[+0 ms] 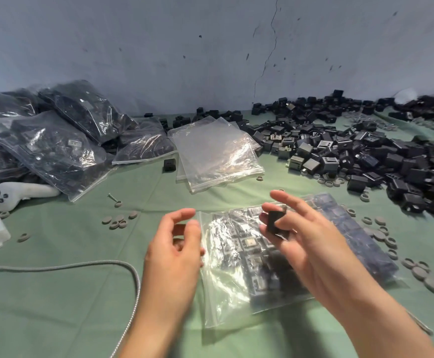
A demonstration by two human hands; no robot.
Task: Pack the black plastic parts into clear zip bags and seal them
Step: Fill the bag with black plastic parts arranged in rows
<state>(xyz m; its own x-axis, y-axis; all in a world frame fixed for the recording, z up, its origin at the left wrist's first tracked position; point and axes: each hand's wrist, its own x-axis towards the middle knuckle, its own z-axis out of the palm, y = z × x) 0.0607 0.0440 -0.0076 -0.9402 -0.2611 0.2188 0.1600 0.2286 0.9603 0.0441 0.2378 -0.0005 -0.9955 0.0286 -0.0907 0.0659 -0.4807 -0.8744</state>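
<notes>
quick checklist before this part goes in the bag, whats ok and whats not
1. Part in hand: ok, the right hand grips one black part.
2. Left hand holding the zip bag: cannot tell; its fingers curl at the bag's left edge.
3. Bag mouth open: cannot tell.
4. Room in the bag: ok, a clear strip by that edge holds no parts.
5. Bag lying flat on the green cloth: ok.
6. More stock: ok, pile of loose parts at right.
</notes>
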